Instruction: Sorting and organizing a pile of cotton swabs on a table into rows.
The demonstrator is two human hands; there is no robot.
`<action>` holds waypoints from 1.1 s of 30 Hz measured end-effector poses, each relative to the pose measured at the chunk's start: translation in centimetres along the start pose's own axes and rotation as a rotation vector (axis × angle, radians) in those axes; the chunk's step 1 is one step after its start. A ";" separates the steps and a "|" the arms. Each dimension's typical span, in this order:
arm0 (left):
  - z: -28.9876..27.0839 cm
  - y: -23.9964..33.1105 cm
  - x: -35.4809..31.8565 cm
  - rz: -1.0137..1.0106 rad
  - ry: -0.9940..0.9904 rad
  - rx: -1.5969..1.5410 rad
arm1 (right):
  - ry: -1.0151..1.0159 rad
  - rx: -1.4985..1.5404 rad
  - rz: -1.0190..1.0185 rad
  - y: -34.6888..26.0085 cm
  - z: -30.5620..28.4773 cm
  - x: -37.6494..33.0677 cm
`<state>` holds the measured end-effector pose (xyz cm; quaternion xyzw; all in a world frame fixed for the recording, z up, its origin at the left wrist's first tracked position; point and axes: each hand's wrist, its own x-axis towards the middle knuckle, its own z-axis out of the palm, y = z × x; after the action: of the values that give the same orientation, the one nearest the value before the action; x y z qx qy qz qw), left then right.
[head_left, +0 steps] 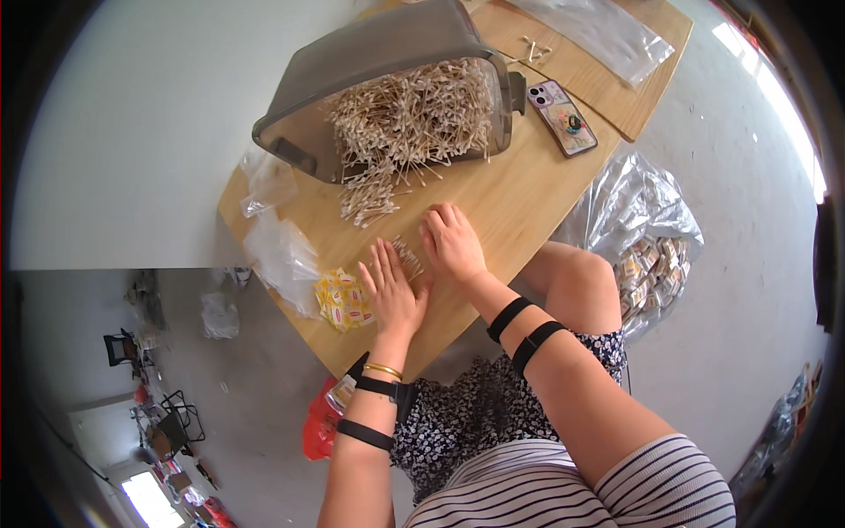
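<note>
A small row of cotton swabs (pixel 407 257) lies on the wooden table between my two hands. My left hand (pixel 393 297) rests flat along the left side of the row, its fingers stretched out and nothing gripped. On the other side, my right hand (pixel 455 245) has its fingers bent and drawn together on the tabletop; whether they hold anything is hidden. Beyond both hands, a grey translucent bin (pixel 378 55) lies on its side, with a heap of cotton swabs (pixel 414 110) spilling from its mouth. Small yellow-and-white packets (pixel 344 301) are piled left of my left hand.
Clear plastic bags (pixel 283 255) lie along the table's left edge. A phone (pixel 562 118) sits right of the bin, near a few loose swabs (pixel 534 50) and a flat clear bag (pixel 607 31). Beside my right knee stands a large clear bag (pixel 635 207) containing many small packs (pixel 653 273).
</note>
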<state>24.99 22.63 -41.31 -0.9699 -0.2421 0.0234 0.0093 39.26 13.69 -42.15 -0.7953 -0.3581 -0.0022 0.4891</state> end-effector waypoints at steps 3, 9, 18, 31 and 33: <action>0.8 0.7 -2.6 0.018 0.021 -0.059 | -0.006 -0.005 0.002 -1.1 -0.4 0.2; 0.2 2.3 -3.6 0.076 0.044 -0.115 | -0.015 -0.003 0.002 -0.3 -0.3 0.2; 0.2 1.8 -3.5 0.085 -0.004 -0.094 | -0.010 -0.010 0.004 -0.4 -0.2 0.1; 0.2 2.0 -2.6 0.002 -0.011 -0.025 | 0.009 -0.007 0.001 -0.3 -0.2 0.2; 0.4 2.0 -2.6 -0.004 0.006 -0.051 | 0.007 -0.015 0.007 -0.2 -0.1 0.2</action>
<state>23.60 19.64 -41.70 -0.9694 -0.2444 0.0144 -0.0150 39.31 13.77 -41.83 -0.8002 -0.3538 -0.0061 0.4843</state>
